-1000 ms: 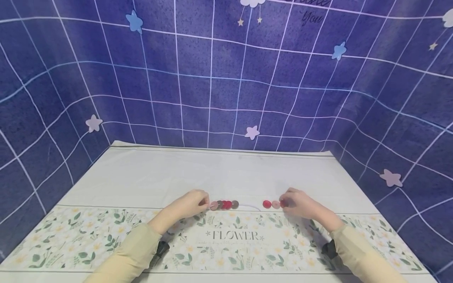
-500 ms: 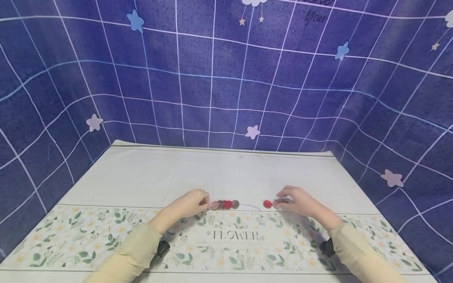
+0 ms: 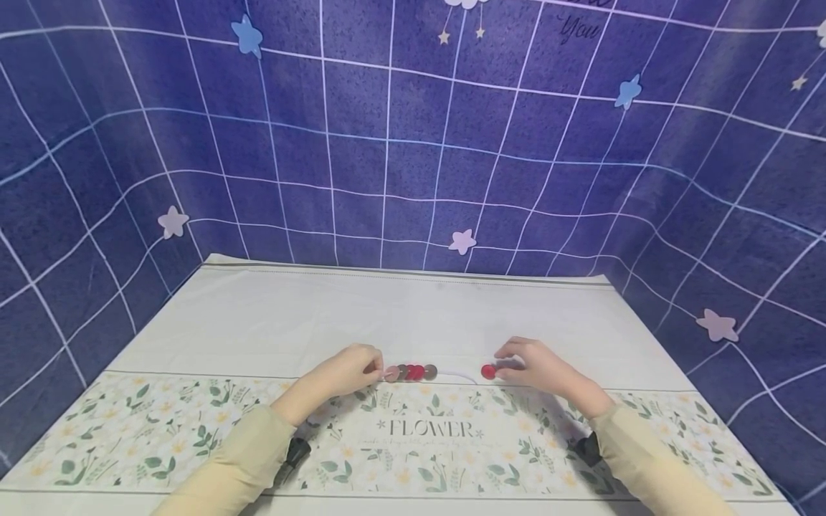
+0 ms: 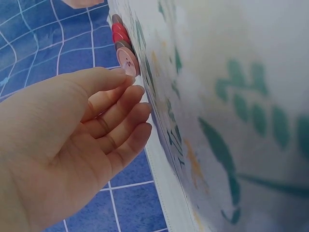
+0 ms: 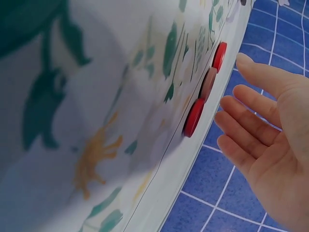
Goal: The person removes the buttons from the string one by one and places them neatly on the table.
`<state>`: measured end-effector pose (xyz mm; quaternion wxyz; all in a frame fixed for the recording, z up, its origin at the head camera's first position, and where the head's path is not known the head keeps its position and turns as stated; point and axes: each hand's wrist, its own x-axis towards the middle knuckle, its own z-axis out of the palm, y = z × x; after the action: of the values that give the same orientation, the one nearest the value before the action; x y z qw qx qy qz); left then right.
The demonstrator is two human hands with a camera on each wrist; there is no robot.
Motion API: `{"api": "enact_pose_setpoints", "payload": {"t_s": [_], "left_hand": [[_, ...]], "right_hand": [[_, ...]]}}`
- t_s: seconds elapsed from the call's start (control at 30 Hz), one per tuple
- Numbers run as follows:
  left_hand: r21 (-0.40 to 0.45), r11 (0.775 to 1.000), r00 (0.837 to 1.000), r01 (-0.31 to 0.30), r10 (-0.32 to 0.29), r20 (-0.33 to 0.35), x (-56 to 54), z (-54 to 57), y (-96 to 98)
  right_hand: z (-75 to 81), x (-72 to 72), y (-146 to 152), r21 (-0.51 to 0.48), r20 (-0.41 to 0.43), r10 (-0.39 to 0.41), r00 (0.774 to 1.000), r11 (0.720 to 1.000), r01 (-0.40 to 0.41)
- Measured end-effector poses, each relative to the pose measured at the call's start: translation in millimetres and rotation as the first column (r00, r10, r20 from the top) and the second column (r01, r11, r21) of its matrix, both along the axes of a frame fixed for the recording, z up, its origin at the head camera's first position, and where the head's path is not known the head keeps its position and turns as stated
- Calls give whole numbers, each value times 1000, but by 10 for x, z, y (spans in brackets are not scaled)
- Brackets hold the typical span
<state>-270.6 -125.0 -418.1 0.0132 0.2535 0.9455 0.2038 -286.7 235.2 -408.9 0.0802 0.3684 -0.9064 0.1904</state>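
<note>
My left hand pinches the end of a white cord between thumb and forefinger, right beside a pink button. On that cord lies a row of overlapping buttons: pink, grey-brown and red. The cord's free end trails to the right over the table. My right hand hovers with parted, relaxed fingers close to a loose red button. The right wrist view shows this red button, a pink button and another red button in a line, with the fingers beside them.
A white cloth with a floral band covers the table. Behind and at both sides hangs a blue grid-patterned curtain with stars. Dark wrist straps sit at both sleeves.
My right hand has shifted left along the loose buttons, from the rightmost red one past the pink one to the leftmost red one. The left hand stays in place.
</note>
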Motion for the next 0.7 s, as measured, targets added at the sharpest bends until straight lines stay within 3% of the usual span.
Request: {"api": "enact_pose_setpoints", "payload": {"t_s": [0.7], "left_hand": [[-9, 1000, 1000, -17, 17, 21, -1, -20, 7]], "right_hand": [[13, 2, -190, 13, 2, 24, 1000, 1000, -24]]}}
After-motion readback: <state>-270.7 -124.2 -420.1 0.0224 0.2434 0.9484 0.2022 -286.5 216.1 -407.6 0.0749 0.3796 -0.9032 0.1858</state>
